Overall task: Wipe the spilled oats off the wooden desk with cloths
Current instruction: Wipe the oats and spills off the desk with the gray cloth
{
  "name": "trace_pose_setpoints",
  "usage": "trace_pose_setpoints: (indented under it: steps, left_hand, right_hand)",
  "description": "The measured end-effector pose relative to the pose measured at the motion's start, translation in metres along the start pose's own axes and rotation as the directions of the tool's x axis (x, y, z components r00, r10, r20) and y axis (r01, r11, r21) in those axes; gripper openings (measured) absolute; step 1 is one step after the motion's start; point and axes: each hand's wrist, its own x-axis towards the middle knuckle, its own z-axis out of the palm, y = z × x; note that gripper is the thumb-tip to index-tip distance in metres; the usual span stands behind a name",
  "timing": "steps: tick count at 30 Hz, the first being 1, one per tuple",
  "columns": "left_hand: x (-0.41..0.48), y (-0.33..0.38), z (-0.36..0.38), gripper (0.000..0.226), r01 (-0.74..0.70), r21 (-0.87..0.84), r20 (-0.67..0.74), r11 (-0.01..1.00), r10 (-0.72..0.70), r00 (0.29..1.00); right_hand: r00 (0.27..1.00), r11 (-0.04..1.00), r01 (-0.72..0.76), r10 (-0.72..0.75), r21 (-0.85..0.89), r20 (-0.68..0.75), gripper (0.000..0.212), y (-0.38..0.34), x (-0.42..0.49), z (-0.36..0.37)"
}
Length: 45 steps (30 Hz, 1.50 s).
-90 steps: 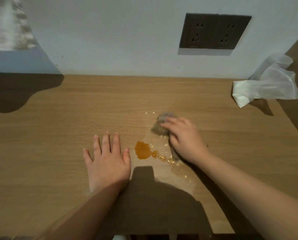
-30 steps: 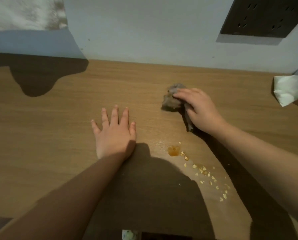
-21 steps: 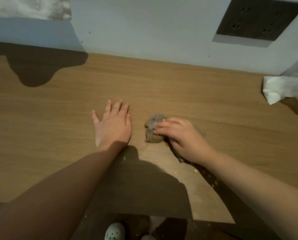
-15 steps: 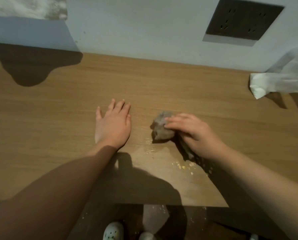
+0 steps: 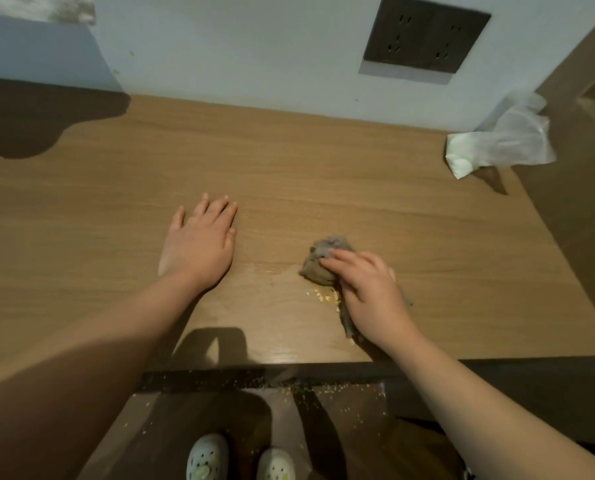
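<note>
A crumpled grey-brown cloth point(image 5: 318, 263) lies on the wooden desk point(image 5: 323, 174) near its front edge. My right hand point(image 5: 370, 294) presses down on the cloth with fingers stretched over it, and a strip of the cloth trails back under my palm. A small cluster of yellow oats point(image 5: 323, 297) sits just in front of the cloth, by my thumb. A faint wet smear marks the wood to the left of the cloth. My left hand point(image 5: 199, 247) rests flat on the desk, fingers straight, apart from the cloth.
A white cloth in thin plastic point(image 5: 493, 143) lies at the desk's back right corner beside a brown side panel point(image 5: 573, 168). A dark socket plate point(image 5: 424, 36) is on the wall. Scattered oats point(image 5: 323, 389) dot the floor below the desk edge, near my shoes point(image 5: 207, 455).
My right hand has dragged the cloth toward me and to the right across the spill. The orange puddle is gone from the wood. The left hand stayed flat.
</note>
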Motion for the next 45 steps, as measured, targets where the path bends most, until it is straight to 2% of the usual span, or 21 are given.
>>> trace_pose_setpoints:
  steps: [2,3,5,7,9,13,16,18,20,22,24,27,30,32,34,35,37,39,41,43,45]
  left_hand:
    - [-0.008,0.0,0.0,0.049,-0.021,-0.012,0.016,1.0,0.022,1.0]
    - [-0.013,0.0,-0.001,0.049,-0.032,-0.023,0.022,0.999,0.033,0.999]
    - [-0.021,-0.002,-0.002,0.049,-0.053,-0.04,0.036,0.998,0.055,0.998]
    - [-0.027,-0.004,-0.004,0.048,-0.073,-0.072,0.044,0.995,0.077,0.996]
    - [-0.031,-0.007,-0.006,0.045,-0.074,-0.178,0.041,0.981,0.082,0.996]
    - [-0.042,-0.015,-0.011,0.04,-0.069,-0.425,0.015,0.902,0.083,0.996]
    - [-0.051,-0.017,-0.016,0.04,-0.056,-0.443,-0.001,0.895,0.062,0.998]
    - [-0.059,-0.018,-0.018,0.041,-0.054,-0.416,-0.006,0.908,0.057,0.998]
    - [-0.068,-0.026,-0.017,0.043,-0.048,-0.333,-0.005,0.942,0.049,0.999]
    - [-0.078,-0.043,-0.017,0.046,-0.011,-0.178,0.016,0.984,0.014,1.0]
    - [-0.09,-0.062,-0.017,0.049,0.05,-0.049,0.058,0.998,-0.047,0.997]
    - [-0.104,-0.073,-0.014,0.054,0.124,0.04,0.1,0.992,-0.127,0.987]
    - [-0.109,-0.071,-0.01,0.056,0.152,0.065,0.094,0.986,-0.158,0.983]
    - [-0.109,-0.07,-0.009,0.056,0.158,0.069,0.09,0.985,-0.164,0.982]
    - [-0.108,-0.07,-0.01,0.055,0.155,0.065,0.096,0.986,-0.161,0.982]
    - [-0.109,-0.07,-0.011,0.055,0.158,0.064,0.096,0.985,-0.164,0.982]
    - [-0.109,-0.069,-0.012,0.054,0.167,0.073,0.093,0.983,-0.174,0.98]
    - [-0.107,-0.068,-0.012,0.053,0.175,0.088,0.101,0.981,-0.183,0.978]
    - [-0.106,-0.068,-0.011,0.052,0.184,0.086,0.111,0.979,-0.193,0.975]
    - [-0.105,-0.068,-0.011,0.051,0.198,0.073,0.122,0.978,-0.206,0.971]
    - [-0.104,-0.067,-0.013,0.05,0.205,0.057,0.137,0.977,-0.211,0.968]
  right_hand:
    - [0.998,0.997,0.03,-0.026,0.077,-0.049,0.048,0.0,-0.004,0.002]
    - [0.99,0.996,-0.016,0.028,0.093,-0.135,0.048,0.009,-0.004,-0.004]
    - [0.928,0.969,-0.233,0.246,0.078,-0.28,0.045,0.033,-0.003,-0.021]
    - [0.853,0.892,-0.452,0.43,-0.007,-0.295,0.042,0.049,-0.008,-0.034]
    - [0.839,0.863,-0.501,0.466,-0.068,-0.279,0.042,0.043,-0.011,-0.028]
    - [0.916,0.913,-0.384,0.359,-0.138,-0.179,0.045,-0.01,-0.02,0.004]
    - [0.982,0.979,-0.185,0.182,-0.086,-0.045,0.046,-0.049,-0.031,0.024]
    - [0.993,0.993,-0.116,0.116,0.015,-0.036,0.045,-0.06,-0.037,0.028]
    - [0.965,0.977,-0.208,0.214,0.052,-0.155,0.044,-0.045,-0.042,0.019]
    - [0.867,0.906,-0.422,0.412,0.025,-0.28,0.044,-0.02,-0.043,0.004]
    - [0.792,0.827,-0.562,0.532,-0.018,-0.299,0.045,-0.008,-0.044,-0.002]
    - [0.835,0.843,-0.527,0.489,-0.109,-0.252,0.048,-0.032,-0.042,0.017]
    - [0.932,0.929,-0.349,0.33,-0.126,-0.15,0.05,-0.077,-0.044,0.044]
    - [0.982,0.981,-0.189,0.187,-0.053,-0.041,0.049,-0.106,-0.046,0.058]
    - [0.996,0.994,-0.091,0.09,0.061,0.008,0.046,-0.12,-0.043,0.061]
    - [0.995,0.991,-0.095,0.096,0.092,-0.006,0.046,-0.117,-0.039,0.056]
    - [0.969,0.979,-0.195,0.203,0.068,-0.142,0.045,-0.092,-0.027,0.041]
    - [0.88,0.913,-0.403,0.405,0.061,-0.249,0.045,-0.059,-0.011,0.02]
    - [0.809,0.837,-0.546,0.54,0.045,-0.235,0.047,-0.042,0.007,0.012]
    - [0.847,0.856,-0.513,0.494,-0.058,-0.199,0.049,-0.05,0.022,0.023]
    - [0.926,0.923,-0.365,0.346,-0.124,-0.148,0.049,-0.075,0.027,0.04]
